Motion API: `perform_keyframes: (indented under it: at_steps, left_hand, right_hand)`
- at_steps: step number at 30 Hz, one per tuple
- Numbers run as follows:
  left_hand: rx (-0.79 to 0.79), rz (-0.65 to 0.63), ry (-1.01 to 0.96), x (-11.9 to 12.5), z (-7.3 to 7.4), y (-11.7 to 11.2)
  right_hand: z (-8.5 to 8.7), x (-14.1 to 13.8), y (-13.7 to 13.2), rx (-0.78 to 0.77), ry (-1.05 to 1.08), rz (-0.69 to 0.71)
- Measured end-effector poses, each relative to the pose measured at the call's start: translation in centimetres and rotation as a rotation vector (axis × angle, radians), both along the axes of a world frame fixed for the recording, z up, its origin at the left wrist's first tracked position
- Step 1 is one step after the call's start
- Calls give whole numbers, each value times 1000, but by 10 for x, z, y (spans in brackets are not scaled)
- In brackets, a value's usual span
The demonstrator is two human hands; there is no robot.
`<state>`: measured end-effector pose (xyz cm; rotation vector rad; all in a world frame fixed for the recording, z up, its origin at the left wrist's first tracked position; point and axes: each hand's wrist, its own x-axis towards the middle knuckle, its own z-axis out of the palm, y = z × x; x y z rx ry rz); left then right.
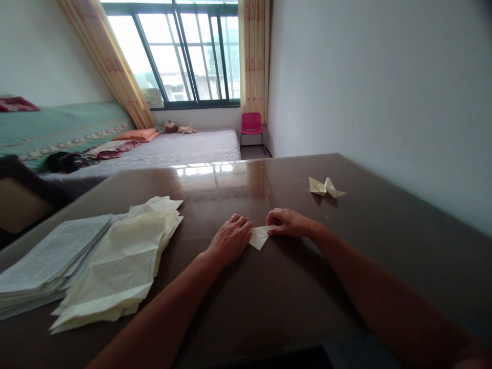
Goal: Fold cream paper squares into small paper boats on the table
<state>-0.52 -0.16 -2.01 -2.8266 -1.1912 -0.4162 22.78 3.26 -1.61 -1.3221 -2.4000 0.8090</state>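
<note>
A small folded piece of cream paper (pixel 260 239) lies on the brown tabletop between my hands, one point toward me. Over its left side rests my left hand (pixel 231 234), fingers together and bent down onto the paper. My right hand (pixel 291 222) pinches the right corner between thumb and curled fingers. The ends of the left fingers and part of the paper are hidden. Farther back to the right stands a folded paper figure (pixel 325 188) with pointed ends, apart from both hands.
Left of my arms lie a pile of creased cream sheets (pixel 125 246) and a stack of greyish printed sheets (pixel 57 251). The glossy brown table (pixel 238 302) runs along a white wall on the right. Beyond it are a bed (pixel 192 146) and a pink chair (pixel 251 123).
</note>
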Motion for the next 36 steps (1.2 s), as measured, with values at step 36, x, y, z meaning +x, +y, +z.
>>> perform_keyframes:
  at_steps: [36]
  left_hand:
    - [-127, 7, -115, 7, -7, 0]
  right_hand:
    - [-9, -12, -1, 62, -23, -138]
